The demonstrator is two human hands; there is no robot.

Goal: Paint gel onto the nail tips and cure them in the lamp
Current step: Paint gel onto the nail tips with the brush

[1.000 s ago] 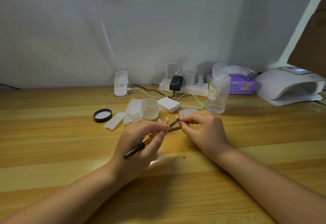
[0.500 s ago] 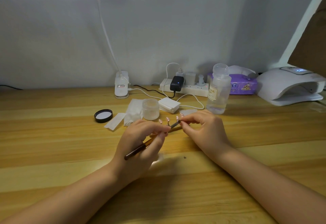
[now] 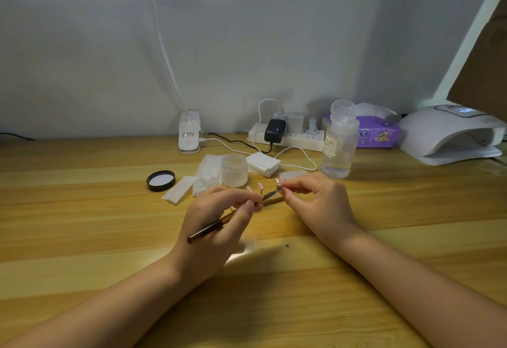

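Wooden table [image 3: 82, 238] with black lid [image 3: 161, 181], open jar [image 3: 234, 170], clear bottle [image 3: 339, 142], power strip [image 3: 290, 137], nail lamp [image 3: 450, 135].

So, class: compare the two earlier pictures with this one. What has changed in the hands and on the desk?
Almost nothing. The left hand grips the brush as before, its tip at the nail tip pinched by the right hand. Nothing was picked up or let go. The jar, lid, bottle and curing lamp stayed put.

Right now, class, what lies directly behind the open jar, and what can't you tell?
Behind the jar sit a white cable and, further back, the power strip against the wall. Tissue lies at its left, a white pad stack at its right. The jar hides whatever lies directly behind its base.
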